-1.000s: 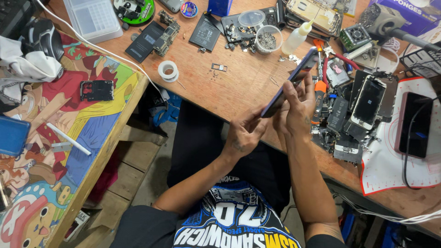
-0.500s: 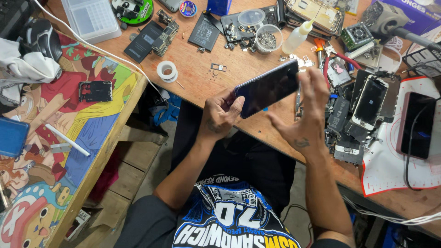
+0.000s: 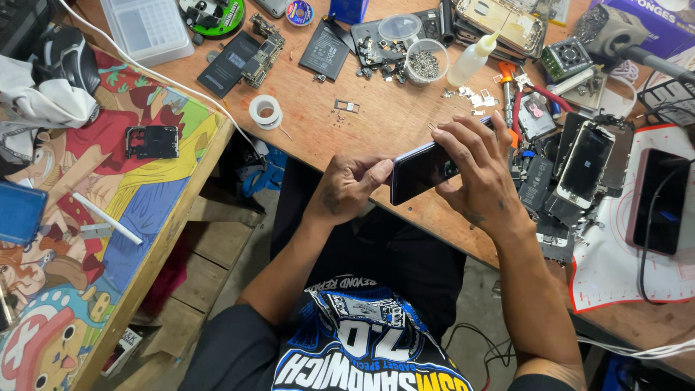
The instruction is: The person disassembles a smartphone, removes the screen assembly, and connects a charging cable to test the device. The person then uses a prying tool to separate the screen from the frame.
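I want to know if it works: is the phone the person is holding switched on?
It looks off. The dark rectangular phone shows only a black, unlit face, held between the left hand and right hand.

wooden workbench (image 3: 376, 123), tape roll (image 3: 265, 111), phone parts (image 3: 572, 166)

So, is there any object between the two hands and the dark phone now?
No, nothing visible. The right hand grips the dark phone directly from above, and the left hand touches its near end with the fingertips, above the wooden table.
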